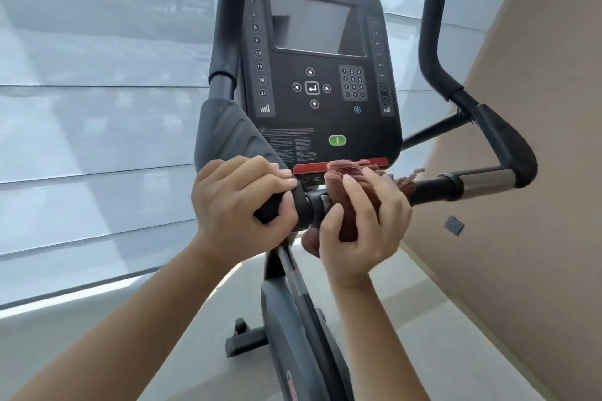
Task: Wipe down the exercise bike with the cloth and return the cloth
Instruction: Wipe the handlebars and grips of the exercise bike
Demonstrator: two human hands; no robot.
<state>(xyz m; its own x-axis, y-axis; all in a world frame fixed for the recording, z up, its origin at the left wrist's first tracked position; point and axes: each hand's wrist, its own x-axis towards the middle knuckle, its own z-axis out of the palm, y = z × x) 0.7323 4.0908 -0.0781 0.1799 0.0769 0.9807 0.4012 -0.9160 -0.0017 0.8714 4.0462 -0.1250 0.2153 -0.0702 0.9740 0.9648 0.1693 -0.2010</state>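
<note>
My right hand (365, 221) curls round the reddish cloth (340, 177), wrapping it about the exercise bike's handlebar (430, 189) just below the console (312, 91). My left hand (241, 205) grips the bar's left end. The bar runs left to right across me. The chrome grip (488, 184) lies nearer my right hand, so I judge that hand slides the cloth outward.

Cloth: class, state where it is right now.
Head view, centre: the cloth wraps the handlebar below the console, gripped by the right hand, beside the left hand.
</note>
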